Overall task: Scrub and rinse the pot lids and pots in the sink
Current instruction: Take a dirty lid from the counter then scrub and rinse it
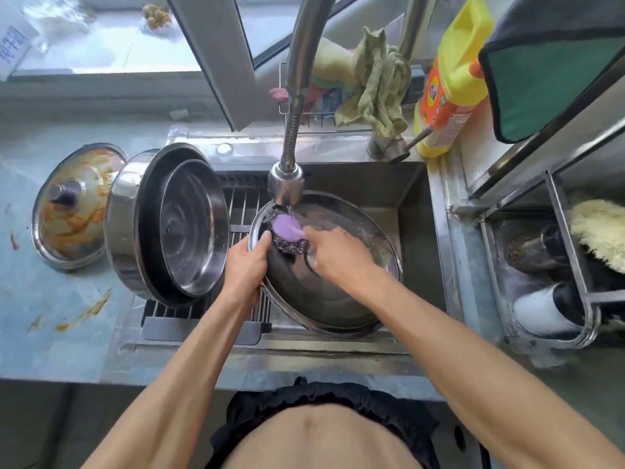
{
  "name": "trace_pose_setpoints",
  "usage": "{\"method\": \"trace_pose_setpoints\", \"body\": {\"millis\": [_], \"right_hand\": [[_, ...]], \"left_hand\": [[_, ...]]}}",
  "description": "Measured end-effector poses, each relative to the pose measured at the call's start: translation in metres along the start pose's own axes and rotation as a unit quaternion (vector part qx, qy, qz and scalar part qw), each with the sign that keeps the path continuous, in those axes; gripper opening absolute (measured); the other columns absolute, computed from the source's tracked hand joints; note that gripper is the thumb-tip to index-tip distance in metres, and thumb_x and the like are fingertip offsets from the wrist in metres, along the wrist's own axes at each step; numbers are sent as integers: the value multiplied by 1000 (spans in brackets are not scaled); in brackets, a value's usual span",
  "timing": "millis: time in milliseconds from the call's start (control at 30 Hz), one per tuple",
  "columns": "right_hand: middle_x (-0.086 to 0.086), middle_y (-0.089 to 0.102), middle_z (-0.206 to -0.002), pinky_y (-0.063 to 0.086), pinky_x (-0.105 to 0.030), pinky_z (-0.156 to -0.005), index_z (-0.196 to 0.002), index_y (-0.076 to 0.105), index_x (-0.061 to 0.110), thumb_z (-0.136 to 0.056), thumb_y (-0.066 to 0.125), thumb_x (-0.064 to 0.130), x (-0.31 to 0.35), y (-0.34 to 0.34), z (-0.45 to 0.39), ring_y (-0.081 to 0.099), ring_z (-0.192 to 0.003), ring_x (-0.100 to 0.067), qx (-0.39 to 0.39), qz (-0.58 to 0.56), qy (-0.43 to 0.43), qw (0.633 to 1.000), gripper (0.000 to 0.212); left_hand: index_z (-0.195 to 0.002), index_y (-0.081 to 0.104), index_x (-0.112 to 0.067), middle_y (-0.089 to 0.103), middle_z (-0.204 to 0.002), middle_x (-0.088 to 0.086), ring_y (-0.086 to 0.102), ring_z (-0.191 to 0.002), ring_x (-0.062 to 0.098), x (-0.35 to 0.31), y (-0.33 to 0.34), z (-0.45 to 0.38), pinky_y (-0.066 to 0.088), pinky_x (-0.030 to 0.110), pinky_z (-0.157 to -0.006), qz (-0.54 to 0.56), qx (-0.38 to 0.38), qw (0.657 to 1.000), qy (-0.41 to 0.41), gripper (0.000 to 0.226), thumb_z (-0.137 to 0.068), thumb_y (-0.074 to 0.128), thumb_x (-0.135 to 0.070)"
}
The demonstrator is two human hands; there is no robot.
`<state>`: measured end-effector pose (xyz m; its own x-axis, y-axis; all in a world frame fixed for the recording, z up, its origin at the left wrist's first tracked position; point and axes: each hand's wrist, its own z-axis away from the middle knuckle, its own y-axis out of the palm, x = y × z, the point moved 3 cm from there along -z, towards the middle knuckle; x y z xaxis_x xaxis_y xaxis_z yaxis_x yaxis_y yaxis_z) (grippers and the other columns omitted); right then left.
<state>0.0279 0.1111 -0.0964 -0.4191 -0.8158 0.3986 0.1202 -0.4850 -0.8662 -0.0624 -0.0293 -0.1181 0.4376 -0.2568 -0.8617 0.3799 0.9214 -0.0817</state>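
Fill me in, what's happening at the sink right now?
A person is washing a steel lid in the sink under running water from the tap. The left hand grips the lid's rim, tilting it, while the right hand holds a purple-handled scourer against it. A pot with another lid inside leans on the rack at left, and a sauce-stained lid waits on the counter.

Yellow detergent bottle (453, 76) beside the tap: orange label with round red-and-white brand mark, characters too small to read; white paper packet (12, 38) on the windowsill, top left: blue printed characters, blurred, not legible.
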Motion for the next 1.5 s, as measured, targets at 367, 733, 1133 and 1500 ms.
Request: {"method": "trace_pose_setpoints", "body": {"millis": [367, 733, 1133, 1500], "right_hand": [[-15, 67, -102, 41, -37, -67, -144, 38, 32, -88, 46, 10, 6, 4, 1, 64, -92, -37, 1, 21, -41, 999, 61], [-15, 61, -121, 45, -37, -79, -134, 54, 20, -90, 44, 9, -74, 1, 33, 61, -108, -36, 82, 45, 160, 983, 47], [-9, 66, -101, 48, -34, -69, -132, 56, 28, -91, 48, 9, -5, -16, 5, 62, -90, -34, -31, -78, 50, 995, 46], [-3, 58, -91, 40, -33, -66, -104, 57, 22, -89, 43, 5, -49, 13, 64, 58, -87, -30, 147, -48, 101, 983, 26]], "left_hand": [[-101, 75, -10, 79, -97, 10, 75, -93, 24, -1, -21, -2, 60, 39, -86, -13, 33, 999, -34, 25, -104, 59, -28], [-81, 64, -12, 57, -80, 10, 52, -77, 21, -7, -25, -7, 46, 39, -72, 18, -106, 993, 45, 12, -84, 68, -23], [-65, 60, -17, 59, -70, 3, 53, -70, 17, 6, 7, 17, 47, 35, -70, -10, -74, 996, 48, 41, -92, 66, -48], [-65, 44, -17, 38, -59, -8, 32, -50, 2, -15, -10, 6, 32, 22, -50, -29, -164, 980, 106, 36, -98, 60, -20]]}}
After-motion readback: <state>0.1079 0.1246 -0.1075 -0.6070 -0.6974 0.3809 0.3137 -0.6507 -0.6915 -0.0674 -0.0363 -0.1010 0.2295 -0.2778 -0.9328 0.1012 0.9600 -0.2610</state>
